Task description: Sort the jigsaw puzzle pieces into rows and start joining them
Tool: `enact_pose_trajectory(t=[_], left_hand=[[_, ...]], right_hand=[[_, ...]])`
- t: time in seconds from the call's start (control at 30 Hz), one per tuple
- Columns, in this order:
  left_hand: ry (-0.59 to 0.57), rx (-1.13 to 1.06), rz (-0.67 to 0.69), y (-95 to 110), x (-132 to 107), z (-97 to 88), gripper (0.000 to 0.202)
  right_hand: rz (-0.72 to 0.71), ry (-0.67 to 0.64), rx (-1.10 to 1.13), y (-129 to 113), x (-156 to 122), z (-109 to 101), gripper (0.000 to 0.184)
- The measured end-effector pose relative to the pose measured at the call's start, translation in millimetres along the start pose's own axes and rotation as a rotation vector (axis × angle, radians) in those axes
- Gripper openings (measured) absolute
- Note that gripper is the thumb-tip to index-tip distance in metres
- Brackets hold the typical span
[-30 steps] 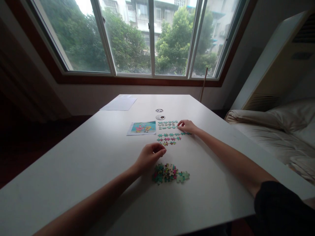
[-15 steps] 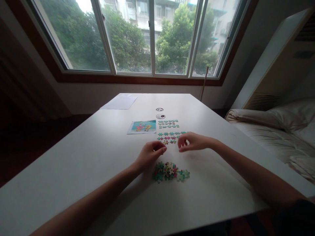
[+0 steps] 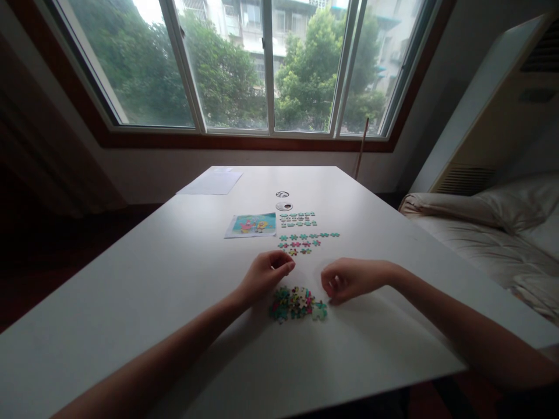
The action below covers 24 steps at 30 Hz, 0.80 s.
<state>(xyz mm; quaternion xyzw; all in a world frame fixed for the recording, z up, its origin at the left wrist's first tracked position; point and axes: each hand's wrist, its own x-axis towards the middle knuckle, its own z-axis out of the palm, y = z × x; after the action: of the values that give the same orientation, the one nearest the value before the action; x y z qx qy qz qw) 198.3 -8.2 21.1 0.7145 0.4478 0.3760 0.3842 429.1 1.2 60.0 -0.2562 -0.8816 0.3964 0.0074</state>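
My left hand [image 3: 267, 273] is closed in a loose pinch between the puzzle pile and the laid-out rows; whatever its fingertips may hold is hidden. A small heap of jigsaw puzzle pieces [image 3: 297, 302], green, pink, yellow and cream, lies on the white table in front of me. At the heap's right edge, my right hand [image 3: 349, 279] has its fingers curled down and pinched, apparently on a puzzle piece that they mostly cover. Beyond my hands, single pieces form loose rows [image 3: 304, 236], with tighter rows of pieces [image 3: 299, 219] further back.
A colourful cartoon picture sheet [image 3: 251, 224] lies left of the rows. Two small round items [image 3: 284, 206] sit behind them, and white paper [image 3: 210, 181] rests at the far left corner. A padded sofa [image 3: 471, 233] stands right of the table [image 3: 152, 279], and a window is ahead.
My right hand has moved from the laid-out rows back toward me, down to the heap's right edge. The outermost green piece there no longer shows. My left hand stays in place.
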Motion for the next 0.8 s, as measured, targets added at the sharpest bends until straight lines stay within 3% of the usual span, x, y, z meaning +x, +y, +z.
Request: enact_pose_trajectory(t=[0.07, 0.23, 0.33, 0.6, 0.8], left_hand=[[-0.014, 0.033, 0.013, 2, -1, 1.2, 0.019], [-0.143, 0.133, 0.08, 11, -8, 4.5, 0.02], [-0.169, 0.179, 0.12, 15, -12, 5.8, 0.019], [-0.079, 0.289, 0.119, 18, -11, 3.7, 0.017], [-0.017, 0.248, 0.127, 17, -9, 2.9, 0.016]], right_hand=[[-0.01, 0.043, 0.109, 4, 4, 1, 0.011], [-0.043, 0.361, 0.348, 12, 23, 16, 0.021], [-0.047, 0.479, 0.41, 14, 31, 26, 0.023], [-0.054, 0.563, 0.491, 18, 38, 39, 0.026], [-0.056, 0.604, 0.477, 16, 40, 39, 0.027]])
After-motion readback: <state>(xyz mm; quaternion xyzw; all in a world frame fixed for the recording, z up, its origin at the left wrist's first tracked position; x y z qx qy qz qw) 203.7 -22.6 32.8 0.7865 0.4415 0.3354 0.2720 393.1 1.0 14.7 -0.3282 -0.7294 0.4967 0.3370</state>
